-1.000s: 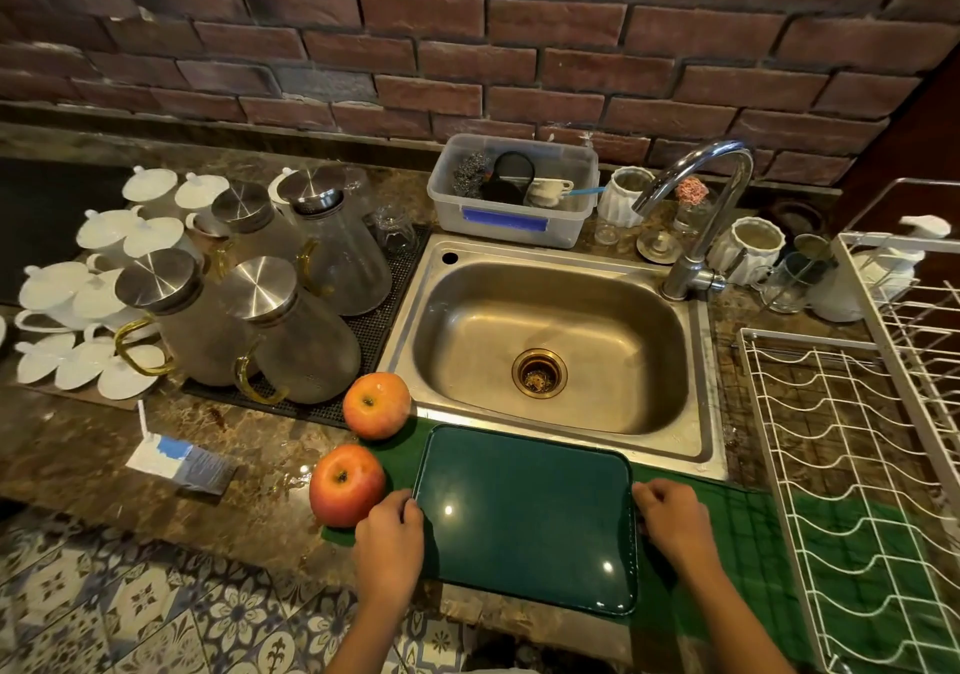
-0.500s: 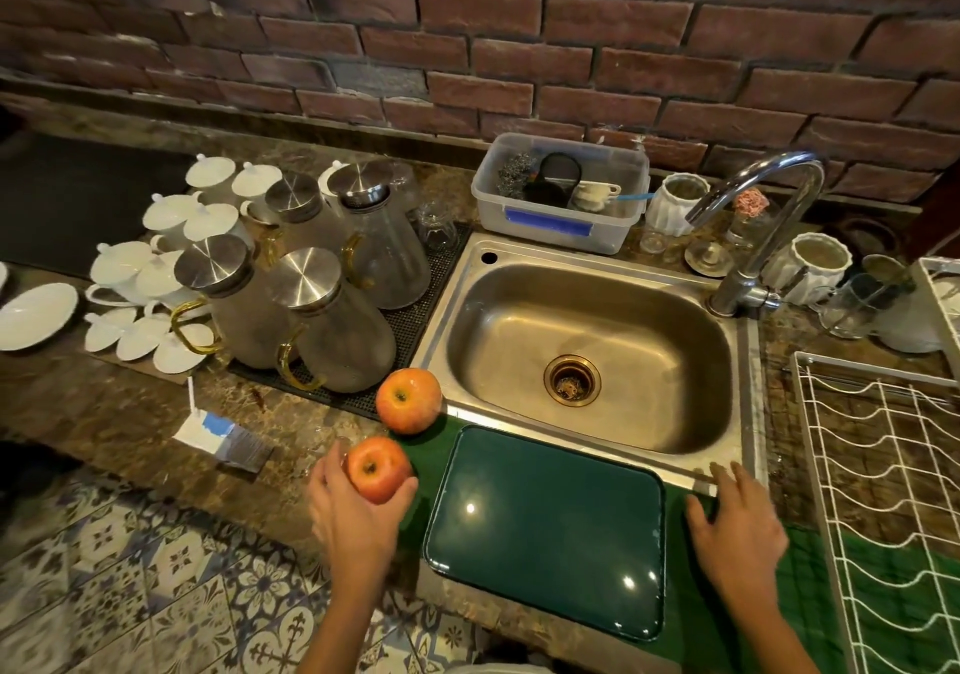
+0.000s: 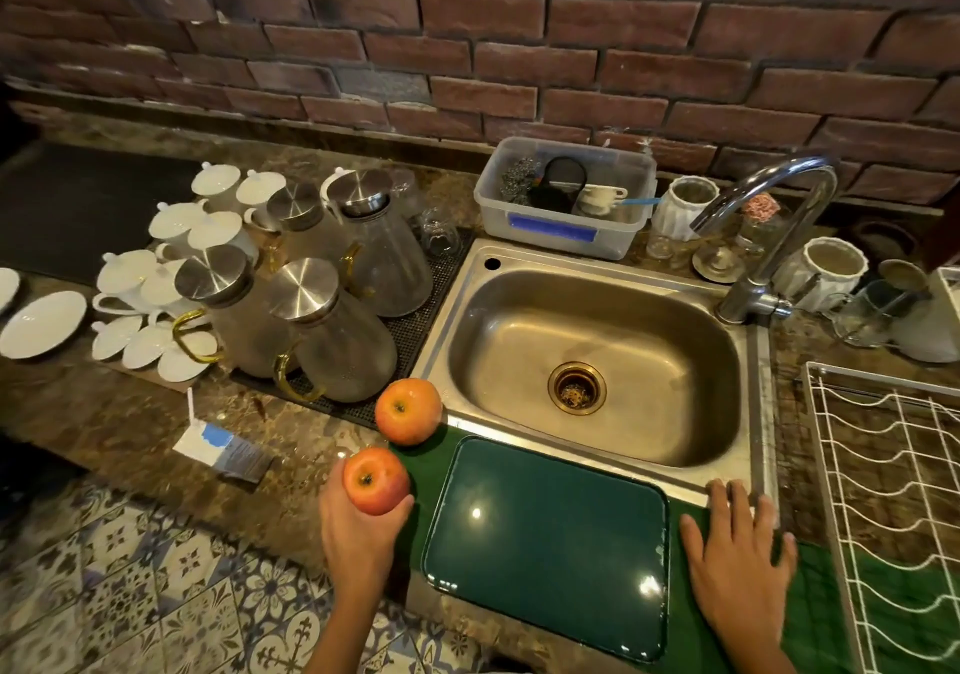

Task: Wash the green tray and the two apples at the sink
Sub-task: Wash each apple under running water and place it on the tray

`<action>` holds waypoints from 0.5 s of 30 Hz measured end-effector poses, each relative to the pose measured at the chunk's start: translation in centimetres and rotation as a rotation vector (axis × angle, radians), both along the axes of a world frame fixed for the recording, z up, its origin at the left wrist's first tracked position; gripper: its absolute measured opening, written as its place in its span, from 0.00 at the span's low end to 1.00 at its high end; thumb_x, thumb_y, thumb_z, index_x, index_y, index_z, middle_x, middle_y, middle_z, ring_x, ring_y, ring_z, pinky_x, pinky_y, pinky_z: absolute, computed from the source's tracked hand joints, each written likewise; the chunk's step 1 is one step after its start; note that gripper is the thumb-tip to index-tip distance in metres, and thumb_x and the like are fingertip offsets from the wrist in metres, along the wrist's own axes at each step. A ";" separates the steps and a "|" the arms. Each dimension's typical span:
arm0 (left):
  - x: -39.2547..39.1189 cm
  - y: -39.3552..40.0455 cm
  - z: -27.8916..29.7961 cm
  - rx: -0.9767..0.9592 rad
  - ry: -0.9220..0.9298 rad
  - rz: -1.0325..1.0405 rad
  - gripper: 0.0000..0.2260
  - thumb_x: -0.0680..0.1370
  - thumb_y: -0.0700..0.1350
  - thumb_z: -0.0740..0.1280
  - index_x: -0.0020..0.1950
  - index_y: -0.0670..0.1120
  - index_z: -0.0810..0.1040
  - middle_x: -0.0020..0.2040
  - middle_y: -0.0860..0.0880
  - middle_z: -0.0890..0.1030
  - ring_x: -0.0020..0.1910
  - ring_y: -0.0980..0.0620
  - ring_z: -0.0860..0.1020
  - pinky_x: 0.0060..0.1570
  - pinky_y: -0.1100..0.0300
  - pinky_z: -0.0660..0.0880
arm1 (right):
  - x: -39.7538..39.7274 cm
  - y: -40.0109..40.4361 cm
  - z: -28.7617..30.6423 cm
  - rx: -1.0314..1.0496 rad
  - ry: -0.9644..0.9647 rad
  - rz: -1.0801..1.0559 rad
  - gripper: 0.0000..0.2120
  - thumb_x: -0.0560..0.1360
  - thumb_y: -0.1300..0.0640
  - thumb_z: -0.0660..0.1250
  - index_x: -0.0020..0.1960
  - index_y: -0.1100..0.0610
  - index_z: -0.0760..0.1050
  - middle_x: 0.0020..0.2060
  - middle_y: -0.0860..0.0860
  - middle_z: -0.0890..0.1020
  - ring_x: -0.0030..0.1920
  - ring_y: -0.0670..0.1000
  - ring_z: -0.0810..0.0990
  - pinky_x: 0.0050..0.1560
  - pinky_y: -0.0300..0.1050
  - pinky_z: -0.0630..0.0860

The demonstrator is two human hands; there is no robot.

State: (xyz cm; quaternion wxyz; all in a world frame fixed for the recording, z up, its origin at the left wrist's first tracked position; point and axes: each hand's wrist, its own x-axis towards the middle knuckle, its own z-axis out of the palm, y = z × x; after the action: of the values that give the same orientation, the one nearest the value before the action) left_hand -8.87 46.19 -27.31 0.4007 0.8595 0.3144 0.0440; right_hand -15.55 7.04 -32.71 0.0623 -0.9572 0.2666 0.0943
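The dark green tray lies flat on a green cloth at the counter's front edge, just before the steel sink. My left hand grips one red-orange apple from below, lifted slightly off the counter left of the tray. The second apple sits by the sink's front left corner. My right hand rests flat with fingers spread on the cloth and the sink rim, right of the tray. The faucet stands at the back right with no water running.
Glass jugs with steel lids and white lidded cups crowd the counter left of the sink. A plastic tub of scrubbers stands behind it. A white wire dish rack is at the right. A small carton lies at the left.
Both hands let go of the tray's sides. My left hand moved left and picked up the nearer apple; my right hand moved right and flattened onto the cloth.
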 end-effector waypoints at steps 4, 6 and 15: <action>0.1 -0.2 1.2 -0.010 -0.066 0.112 0.47 0.58 0.46 0.85 0.72 0.52 0.65 0.67 0.42 0.74 0.66 0.39 0.72 0.65 0.38 0.70 | -0.1 0.1 0.2 -0.005 0.009 0.002 0.34 0.78 0.34 0.41 0.81 0.48 0.53 0.81 0.49 0.56 0.81 0.56 0.49 0.76 0.66 0.52; 0.7 -0.4 2.5 -0.022 -0.123 0.137 0.47 0.57 0.46 0.85 0.71 0.55 0.65 0.66 0.44 0.73 0.65 0.40 0.72 0.64 0.40 0.70 | 0.0 0.1 0.3 -0.007 0.018 0.004 0.34 0.78 0.35 0.41 0.81 0.48 0.54 0.81 0.49 0.57 0.80 0.56 0.50 0.76 0.66 0.53; 8.2 -7.9 7.9 -0.147 -0.289 -0.168 0.49 0.60 0.47 0.84 0.74 0.60 0.61 0.70 0.50 0.69 0.68 0.47 0.70 0.67 0.42 0.71 | 0.2 -0.2 0.0 0.045 0.047 0.002 0.38 0.73 0.32 0.28 0.81 0.44 0.40 0.79 0.45 0.39 0.79 0.52 0.34 0.77 0.63 0.41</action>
State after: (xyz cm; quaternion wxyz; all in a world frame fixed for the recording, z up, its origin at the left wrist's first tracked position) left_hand -0.67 38.26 -19.40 0.5059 0.8358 0.1827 0.1104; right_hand -15.39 6.80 -32.73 0.0775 -0.9533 0.2649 0.1227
